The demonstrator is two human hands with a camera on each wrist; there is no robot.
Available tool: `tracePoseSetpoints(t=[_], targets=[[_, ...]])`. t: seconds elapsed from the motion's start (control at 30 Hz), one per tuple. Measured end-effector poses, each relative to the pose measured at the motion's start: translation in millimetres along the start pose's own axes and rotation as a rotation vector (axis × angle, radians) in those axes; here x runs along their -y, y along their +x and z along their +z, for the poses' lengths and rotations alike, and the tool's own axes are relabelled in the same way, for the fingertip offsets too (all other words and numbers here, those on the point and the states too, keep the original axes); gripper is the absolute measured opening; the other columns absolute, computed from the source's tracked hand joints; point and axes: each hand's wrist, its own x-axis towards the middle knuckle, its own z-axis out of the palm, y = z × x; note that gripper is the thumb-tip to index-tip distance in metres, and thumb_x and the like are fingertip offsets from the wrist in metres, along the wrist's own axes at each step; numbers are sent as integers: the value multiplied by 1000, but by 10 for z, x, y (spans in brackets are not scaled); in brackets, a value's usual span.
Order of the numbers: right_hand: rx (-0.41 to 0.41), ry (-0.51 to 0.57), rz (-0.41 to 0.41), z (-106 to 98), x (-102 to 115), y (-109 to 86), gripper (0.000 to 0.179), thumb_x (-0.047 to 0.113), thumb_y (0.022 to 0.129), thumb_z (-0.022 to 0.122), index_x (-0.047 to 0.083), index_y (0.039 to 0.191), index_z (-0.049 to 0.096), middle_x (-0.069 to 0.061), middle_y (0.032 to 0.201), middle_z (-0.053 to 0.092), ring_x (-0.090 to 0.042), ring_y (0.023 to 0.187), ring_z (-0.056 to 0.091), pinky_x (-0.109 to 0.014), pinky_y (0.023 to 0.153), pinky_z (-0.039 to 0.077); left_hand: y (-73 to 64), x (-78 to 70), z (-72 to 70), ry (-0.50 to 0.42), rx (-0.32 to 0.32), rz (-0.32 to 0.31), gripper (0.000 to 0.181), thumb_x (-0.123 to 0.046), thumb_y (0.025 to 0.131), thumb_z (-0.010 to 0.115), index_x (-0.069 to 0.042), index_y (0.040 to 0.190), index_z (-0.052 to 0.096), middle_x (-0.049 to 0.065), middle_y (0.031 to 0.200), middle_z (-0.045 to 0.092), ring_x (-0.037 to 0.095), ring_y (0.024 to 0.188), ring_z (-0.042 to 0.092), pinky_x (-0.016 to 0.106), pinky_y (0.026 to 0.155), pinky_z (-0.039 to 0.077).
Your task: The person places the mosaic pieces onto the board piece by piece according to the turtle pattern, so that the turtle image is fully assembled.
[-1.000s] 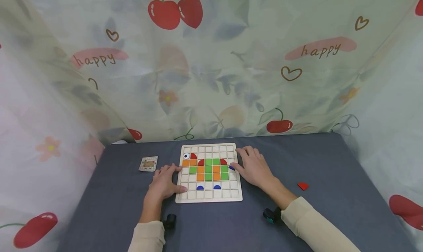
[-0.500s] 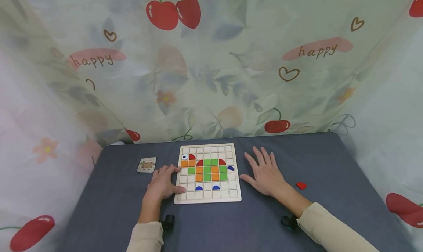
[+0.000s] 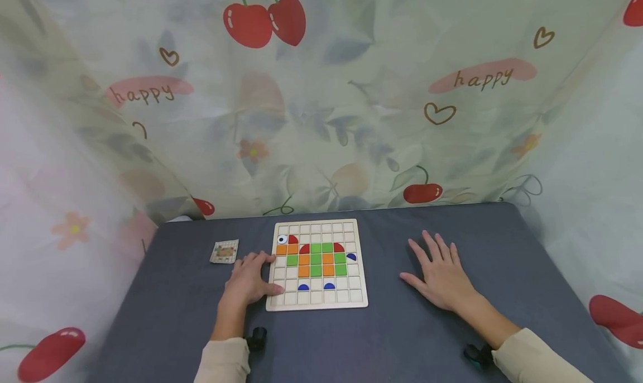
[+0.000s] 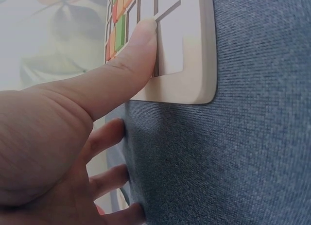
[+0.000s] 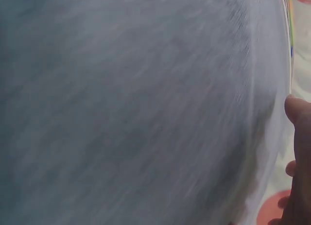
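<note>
A pale wooden grid board (image 3: 354, 299) lies on the table, with coloured tiles set in it in a turtle-like picture. Green, orange and red pieces (image 3: 315, 260) form the middle; a round eye piece (image 3: 282, 239) sits upper left, and blue half-rounds (image 3: 329, 286) lie lower down and at the right. My left hand (image 3: 246, 279) rests at the board's left edge; its thumb (image 4: 138, 47) lies on the near-left corner cells, other fingers spread on the cloth. My right hand (image 3: 442, 277), fingers spread and holding nothing, hovers over the table to the right of the board.
A small picture card (image 3: 224, 252) lies left of the board, just beyond the left hand. Dark grey cloth (image 3: 311, 349) covers the table. A printed curtain (image 3: 321, 120) hangs behind and at both sides.
My right hand has left the blue half-round at the board's right side and moved rightward. The loose red piece seen earlier is now hidden beneath that hand. The left hand stays put.
</note>
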Motion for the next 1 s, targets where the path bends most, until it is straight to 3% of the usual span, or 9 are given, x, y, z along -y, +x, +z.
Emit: tracePoseSetpoints(t=[0.27, 0.57, 0.7, 0.83, 1.0], targets=[[1, 68, 33, -114, -319, -207, 83, 61, 93, 64, 12, 156, 39, -28, 162, 27, -55, 148, 25, -77, 113, 21, 2, 9, -10, 11, 3, 3, 88, -37, 69, 95, -26, 147, 55, 12, 163, 38, 44, 149, 28, 79, 110, 31], [157, 203, 50, -374, -539, -304, 101, 61, 84, 76, 9, 159, 30, -32, 162, 21, -60, 140, 30, -79, 102, 31, -2, 0, -15, 7, 16, 0, 88, -37, 69, 95, -26, 147, 55, 12, 164, 36, 45, 150, 27, 79, 110, 30], [163, 257, 33, -404, -673, -341, 101, 53, 82, 82, 7, 157, 33, -32, 159, 25, -59, 134, 34, -76, 98, 38, -1, -14, -22, 10, 18, 1, 88, -37, 69, 95, -26, 147, 55, 13, 164, 36, 45, 149, 28, 79, 110, 30], [129, 285, 18, -410, -782, -373, 81, 42, 82, 85, 5, 144, 48, -32, 150, 36, -55, 129, 38, -72, 97, 40, 1, -10, -19, 12, 19, 2, 88, -38, 69, 95, -26, 147, 55, 14, 164, 36, 45, 149, 28, 79, 110, 30], [69, 311, -29, -385, -846, -405, 35, 31, 82, 85, 14, 105, 65, -31, 136, 48, -55, 123, 41, -69, 95, 36, -1, 2, -11, 6, 16, 7, 88, -37, 69, 95, -26, 147, 55, 13, 164, 36, 45, 149, 28, 79, 110, 30]])
